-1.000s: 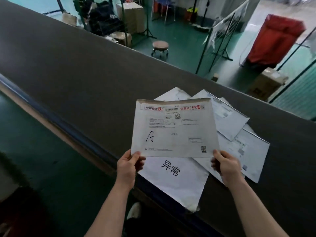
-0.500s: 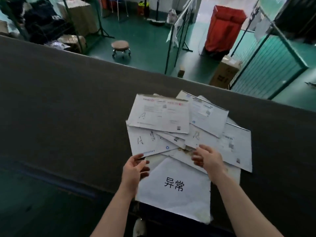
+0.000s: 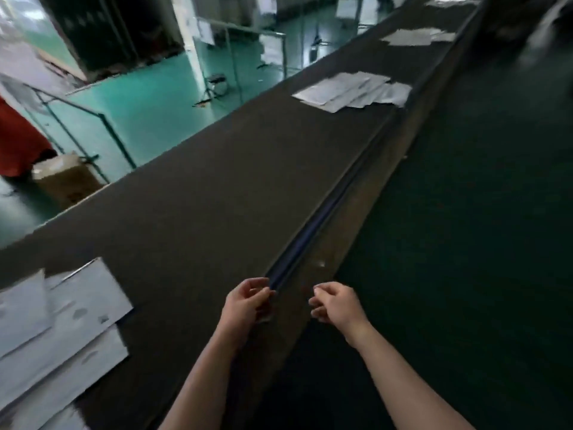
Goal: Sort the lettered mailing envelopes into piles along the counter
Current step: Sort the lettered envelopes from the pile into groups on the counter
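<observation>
While both hands hang loosely curled and hold nothing, the left hand hovers over the near edge of the dark surface and the right hand just beside it. Blur leaves no writing readable. Since half a second ago, the envelopes have slid to the lower left, and two farther piles have come into sight.
</observation>
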